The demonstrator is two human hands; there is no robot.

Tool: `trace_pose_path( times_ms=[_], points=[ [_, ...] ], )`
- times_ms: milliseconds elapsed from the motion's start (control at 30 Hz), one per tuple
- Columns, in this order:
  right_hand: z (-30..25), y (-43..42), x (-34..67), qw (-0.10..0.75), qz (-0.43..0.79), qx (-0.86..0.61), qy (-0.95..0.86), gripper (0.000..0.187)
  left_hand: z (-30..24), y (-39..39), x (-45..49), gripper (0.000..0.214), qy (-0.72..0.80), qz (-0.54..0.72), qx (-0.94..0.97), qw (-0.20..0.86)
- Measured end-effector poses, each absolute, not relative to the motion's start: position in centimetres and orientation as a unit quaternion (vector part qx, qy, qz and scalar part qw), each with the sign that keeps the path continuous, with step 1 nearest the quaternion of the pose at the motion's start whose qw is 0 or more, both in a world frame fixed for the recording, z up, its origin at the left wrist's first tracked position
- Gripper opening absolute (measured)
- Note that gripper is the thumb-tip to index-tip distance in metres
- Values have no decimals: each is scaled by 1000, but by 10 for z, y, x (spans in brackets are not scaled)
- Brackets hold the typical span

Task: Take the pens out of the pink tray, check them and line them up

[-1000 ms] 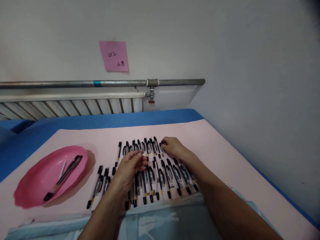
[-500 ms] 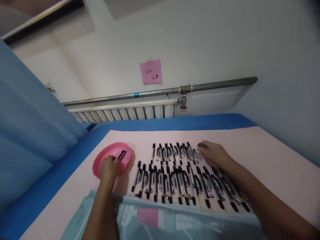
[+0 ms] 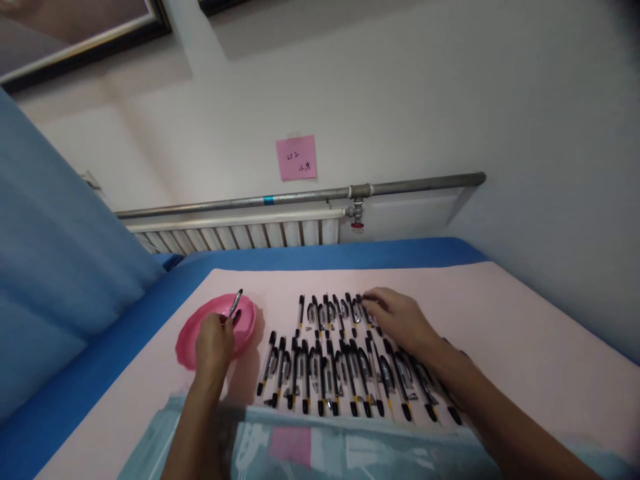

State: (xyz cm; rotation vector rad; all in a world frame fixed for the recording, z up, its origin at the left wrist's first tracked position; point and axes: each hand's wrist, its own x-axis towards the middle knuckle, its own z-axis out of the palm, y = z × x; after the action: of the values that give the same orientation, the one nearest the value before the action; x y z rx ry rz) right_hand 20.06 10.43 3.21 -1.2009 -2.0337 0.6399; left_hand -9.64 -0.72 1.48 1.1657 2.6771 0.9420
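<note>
My left hand (image 3: 215, 343) is over the pink bowl (image 3: 186, 337) with its fingers closed on a short pen (image 3: 235, 303), which points up and away. Another black-tipped piece (image 3: 237, 318) shows just beside those fingers. On the pale sheet, two rows of black-and-clear pens are laid out, a back row (image 3: 326, 317) and a longer front row (image 3: 330, 380). Black caps and small metal bits lie among them. My right hand (image 3: 397, 317) reaches to the right end of the back row, fingers bent together at the pens; it hides what they touch. Its forearm covers part of the front row.
A pale pink sheet (image 3: 500, 333) covers the blue table (image 3: 400, 250). Light-blue patterned cloth (image 3: 250, 440) lies along the near edge. A blue curtain (image 3: 60, 253) hangs at left. Behind are a radiator (image 3: 250, 235), a pipe (image 3: 415, 185) and a pink note (image 3: 296, 158).
My right hand has moved left, down to the end of the back row. My left hand now raises the pen more upright over the bowl. The view has shifted slightly.
</note>
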Motion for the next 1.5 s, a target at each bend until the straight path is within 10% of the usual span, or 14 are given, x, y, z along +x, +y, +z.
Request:
trace_pose_path(
  times_ms=[200, 800, 1267, 1500],
  points=[
    [51, 67, 185, 346, 495, -376, -703, 24, 28, -4, 14, 28, 644, 538, 490, 237],
    [34, 94, 220, 534, 711, -268, -372, 24, 49, 37, 103, 19, 297, 378, 178, 858],
    [8, 112, 213, 478, 668, -345, -454, 18, 0, 48, 109, 34, 552, 507, 412, 518],
    [3, 113, 211, 490, 687, -333, -421, 21, 7, 45, 101, 35, 499, 467, 363, 634]
  ],
)
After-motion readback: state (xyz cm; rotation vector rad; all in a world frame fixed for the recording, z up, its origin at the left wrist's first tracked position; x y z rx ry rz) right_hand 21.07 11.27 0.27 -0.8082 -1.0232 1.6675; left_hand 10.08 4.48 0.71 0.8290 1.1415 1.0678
